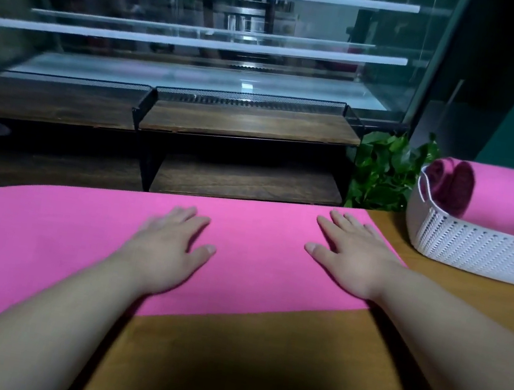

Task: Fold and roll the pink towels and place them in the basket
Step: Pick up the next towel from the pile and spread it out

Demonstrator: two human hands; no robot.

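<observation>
Both forearms reach over the bench (218, 375); left hand (168, 248) and right hand (353, 258), fingers spread flat, press the pink towel (36, 243) mid-frame. Soft, limp, light; probably best pinched at its right-hand end.

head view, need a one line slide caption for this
Left hand and right hand lie flat on a long pink towel on a wooden table, white perforated plastic basket holding rolled pink towels.

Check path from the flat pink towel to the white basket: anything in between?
Nothing visible. Bare wooden table lies between the flat towel and the basket. The basket already holds rolled pink towels. Both hands, left and right, rest flat on the towel.
</observation>
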